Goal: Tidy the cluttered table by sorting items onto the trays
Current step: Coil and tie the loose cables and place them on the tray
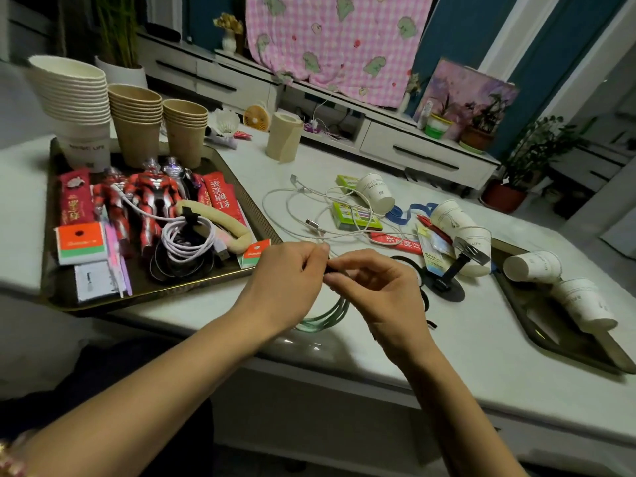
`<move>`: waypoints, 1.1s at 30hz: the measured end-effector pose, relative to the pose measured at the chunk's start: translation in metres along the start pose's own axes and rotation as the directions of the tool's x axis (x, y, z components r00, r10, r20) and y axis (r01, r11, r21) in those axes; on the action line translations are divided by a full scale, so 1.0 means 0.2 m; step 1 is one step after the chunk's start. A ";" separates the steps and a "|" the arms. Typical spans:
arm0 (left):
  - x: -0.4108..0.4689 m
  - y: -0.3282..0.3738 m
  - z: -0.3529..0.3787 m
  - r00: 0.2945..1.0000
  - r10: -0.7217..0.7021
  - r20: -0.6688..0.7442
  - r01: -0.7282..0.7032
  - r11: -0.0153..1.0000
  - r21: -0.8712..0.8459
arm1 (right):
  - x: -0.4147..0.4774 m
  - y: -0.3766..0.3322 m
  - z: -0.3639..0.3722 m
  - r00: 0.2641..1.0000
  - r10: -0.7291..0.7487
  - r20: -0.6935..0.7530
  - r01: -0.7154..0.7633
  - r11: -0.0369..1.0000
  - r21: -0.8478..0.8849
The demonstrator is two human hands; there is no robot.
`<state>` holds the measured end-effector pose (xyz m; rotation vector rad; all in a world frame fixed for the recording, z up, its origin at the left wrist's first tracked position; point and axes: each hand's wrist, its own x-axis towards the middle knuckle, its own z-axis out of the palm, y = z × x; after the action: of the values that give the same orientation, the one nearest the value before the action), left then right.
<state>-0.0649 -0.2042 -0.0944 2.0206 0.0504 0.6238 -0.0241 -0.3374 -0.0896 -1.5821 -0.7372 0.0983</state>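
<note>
Near edge: my left hand (285,280) and right hand (378,290) meet fingertip to fingertip above the worktop (447,339). The left pinches the top of a green coil (330,318) of thin cable. The right pinches a small black tie (333,269) at the same spot. The loops hang below both hands; I cannot tell whether the lowest one touches the worktop.

Handling, as I judge it: the coil is light, limp and a little springy, so the loops would splay if released before the tie closes. The best hold is at the tied point, with all strands pinched together, never on a single loop.

Just beyond the right hand, a black stand (447,284) sits on the worktop. The left tray (137,299) carries toy figures (151,194) and a bundled cable (187,241), so I judge it the coil's likely place. The right tray (537,315) holds tipped cups (531,266).

Middle ground: a loose white cable (296,208) sprawls across the worktop, soft and apt to snag.

Far end of the left tray: upright cup stacks (137,122).
</note>
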 end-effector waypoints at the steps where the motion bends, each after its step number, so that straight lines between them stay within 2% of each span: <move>1: 0.00 0.00 0.00 1.000 0.013 0.006 -0.013 1.000 0.012 | 0.00 0.00 0.00 0.999 -0.038 -0.026 0.035 0.994 -0.106; 4: 0.00 0.00 0.00 1.000 0.021 0.014 -0.022 0.999 0.033 | 0.00 0.01 0.00 0.975 -0.220 0.020 0.201 0.847 -0.492; 6: 0.01 -0.01 0.00 1.000 0.008 0.019 -0.009 0.999 0.036 | 0.00 0.02 0.00 0.968 -0.240 0.068 0.238 0.805 -0.544; 7: 0.00 -0.02 0.01 1.000 0.004 0.022 -0.005 0.999 0.036 | 0.00 0.02 0.00 0.981 -0.182 0.063 0.189 0.846 -0.499; 9: 0.00 -0.02 0.00 0.999 0.010 0.037 -0.011 0.999 0.048 | 0.00 0.00 0.01 0.999 0.027 0.035 -0.016 0.963 -0.271; 11: -0.01 -0.03 0.00 0.998 0.027 0.049 -0.029 0.999 0.045 | 0.00 -0.02 -0.01 0.972 0.234 0.039 -0.230 0.970 -0.080; 13: -0.01 -0.03 0.00 0.997 0.055 0.060 -0.057 0.998 0.038 | 0.01 -0.02 -0.02 0.909 0.409 0.072 -0.412 0.910 0.033; 15: -0.02 -0.03 0.01 0.994 0.089 0.068 -0.093 0.994 0.056 | 0.02 -0.01 -0.02 0.821 0.555 0.136 -0.571 0.795 0.207; 17: -0.03 -0.03 0.02 0.989 0.119 0.093 -0.127 0.988 0.091 | 0.01 0.00 0.00 0.758 0.625 0.184 -0.647 0.687 0.331; 19: -0.03 -0.03 0.02 0.982 0.140 0.124 -0.157 0.979 0.133 | 0.01 0.00 0.02 0.732 0.650 0.207 -0.666 0.616 0.420; 20: -0.03 -0.03 0.02 0.980 0.145 0.136 -0.165 0.975 0.148 | 0.01 0.00 0.02 0.731 0.656 0.188 -0.661 0.612 0.435; 22: -0.03 -0.04 0.02 0.980 0.141 0.140 -0.163 0.973 0.161 | 0.01 0.01 0.03 0.781 0.622 0.056 -0.587 0.700 0.406; 24: -0.02 -0.03 0.02 0.989 0.104 0.100 -0.115 0.987 0.113 | 0.01 0.02 0.05 0.875 0.471 -0.117 -0.392 0.828 0.400; 27: 0.00 0.00 0.03 0.999 -0.009 0.038 0.010 1.000 -0.021 | -0.02 0.04 0.07 0.937 0.219 -0.272 -0.138 0.948 0.288; 30: 0.00 0.01 0.02 0.993 -0.106 0.057 0.110 0.991 -0.075 | -0.03 0.06 0.06 0.971 0.039 -0.235 -0.010 0.992 0.124; 33: 0.01 0.00 0.00 0.987 -0.147 0.061 0.150 0.987 -0.055 | -0.04 0.07 0.06 0.991 0.003 -0.137 0.014 0.992 0.125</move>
<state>-0.0635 -0.2045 -0.0942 1.9558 0.1456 0.4676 -0.0307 -0.3315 -0.1064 -1.4510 -0.6162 0.0311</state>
